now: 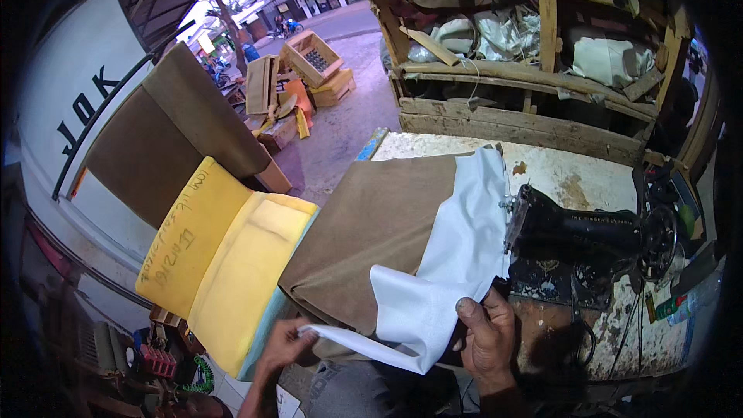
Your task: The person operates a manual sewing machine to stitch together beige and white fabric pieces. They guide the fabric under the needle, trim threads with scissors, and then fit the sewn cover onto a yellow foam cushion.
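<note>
Our left hand [285,347] pinches a shiny white flexible sheet [453,244]'s near strip; our right hand [487,333] grasps its right edge. We judge the work partway: this end is loose; farther, the sheet overlaps matte brown fabric [364,236] on the worn white desk [553,174], beside the black metal sewing machine [580,232].

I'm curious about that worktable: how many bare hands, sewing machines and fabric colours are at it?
Bare hands: 2, left hand and right hand
Sewing machines: 1, the black sewing machine
Fabric colours: 2, brown fabric and white fabric
Total: 5
</note>
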A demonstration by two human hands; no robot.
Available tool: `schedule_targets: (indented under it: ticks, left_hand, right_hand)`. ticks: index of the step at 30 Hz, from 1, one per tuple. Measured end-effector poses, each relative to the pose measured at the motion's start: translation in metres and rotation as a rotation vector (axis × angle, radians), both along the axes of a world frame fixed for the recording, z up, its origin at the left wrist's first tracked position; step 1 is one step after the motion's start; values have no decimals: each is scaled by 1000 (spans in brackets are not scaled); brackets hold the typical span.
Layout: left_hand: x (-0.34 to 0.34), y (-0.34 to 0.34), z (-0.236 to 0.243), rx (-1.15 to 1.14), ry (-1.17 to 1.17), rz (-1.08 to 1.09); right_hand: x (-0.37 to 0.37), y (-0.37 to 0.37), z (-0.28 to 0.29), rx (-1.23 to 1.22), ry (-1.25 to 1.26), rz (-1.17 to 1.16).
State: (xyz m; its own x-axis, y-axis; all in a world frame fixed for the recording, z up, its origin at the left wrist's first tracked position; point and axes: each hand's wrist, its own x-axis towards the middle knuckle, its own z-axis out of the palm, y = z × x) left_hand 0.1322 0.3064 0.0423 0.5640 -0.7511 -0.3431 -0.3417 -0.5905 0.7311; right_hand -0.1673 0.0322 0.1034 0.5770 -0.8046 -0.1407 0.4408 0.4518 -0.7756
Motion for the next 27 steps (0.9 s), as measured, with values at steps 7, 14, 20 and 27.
schedule_targets:
  ticks: [7,14,20,27]
  left_hand:
    - [123,-141,258,-600,-1739,-398]
    - [-5,-244,162,-597,-782,-959]
    - [-81,-229,74,-413,-473,-1235]
    - [-90,-233,96,-366,-324,-1509]
  right_hand:
    - [-6,37,-4,-36,3,129]
    - [-3,51,-20,-160,124,23]
    - [-38,20,-42,-933,453,-120]
    - [-59,-57,-79,-1532,984,-100]
